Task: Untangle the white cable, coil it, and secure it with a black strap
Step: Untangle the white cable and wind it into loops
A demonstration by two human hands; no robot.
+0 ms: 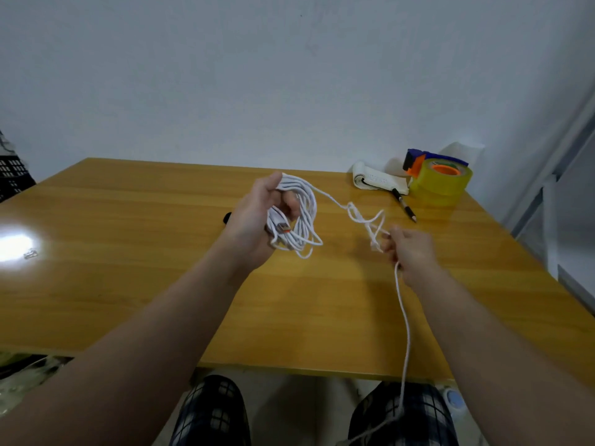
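Coiling is partly done: the left hand grips a bundle of white cable, while the right hand pinches a knot at the bundle's 3 o'clock. A tail hangs toward 6 o'clock, uncoiled. The black strap, apparently the dark tip at the left hand's 9 o'clock, lies unused.

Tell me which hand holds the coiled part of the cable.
The left hand: its fingers curl round the coil. The right hand only pinches the tangle of the same cable.
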